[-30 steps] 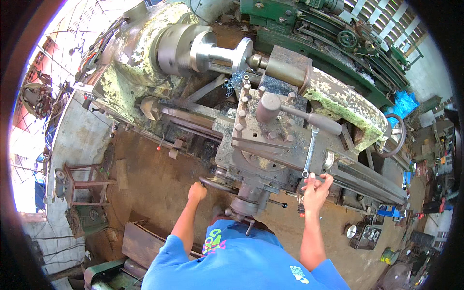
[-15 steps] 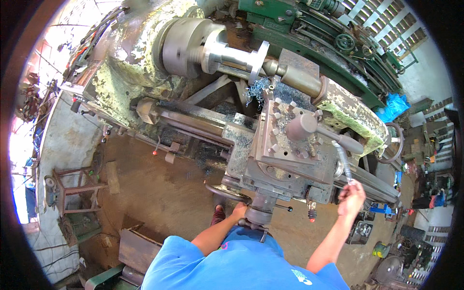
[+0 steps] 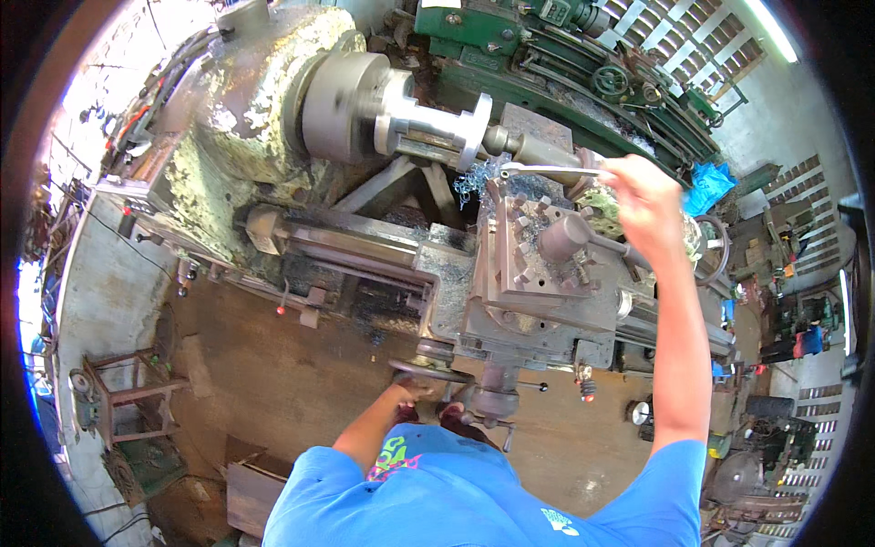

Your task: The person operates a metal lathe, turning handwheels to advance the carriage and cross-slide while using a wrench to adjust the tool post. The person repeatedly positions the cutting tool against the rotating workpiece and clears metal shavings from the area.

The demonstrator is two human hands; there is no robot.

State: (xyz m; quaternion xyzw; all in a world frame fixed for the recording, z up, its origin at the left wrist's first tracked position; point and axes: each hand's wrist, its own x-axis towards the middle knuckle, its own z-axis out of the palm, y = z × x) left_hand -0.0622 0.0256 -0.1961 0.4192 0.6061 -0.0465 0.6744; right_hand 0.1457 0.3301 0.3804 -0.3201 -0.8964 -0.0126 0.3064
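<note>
right hand (image 3: 645, 205) grasps a long silvery steel wrench (image 3: 556, 170) by one end, the other near a square grey metal tool post (image 3: 531, 290). likely stiff, weighty; best held far end. left hand (image 3: 407, 390) at dark round metal handwheel (image 3: 431, 371); can't tell if gripping.

The right hand (image 3: 649, 208) hides the near end of the wrench (image 3: 556, 170) in its grip and part of the tailstock (image 3: 599, 201) behind it. Left of that grip, the chuck (image 3: 343, 108) is blurred; below, the lower edge crops the blue shirt (image 3: 437, 492).

Shiny metal wrench (image 3: 558, 169), matt cloth shirt (image 3: 437, 497)
</note>
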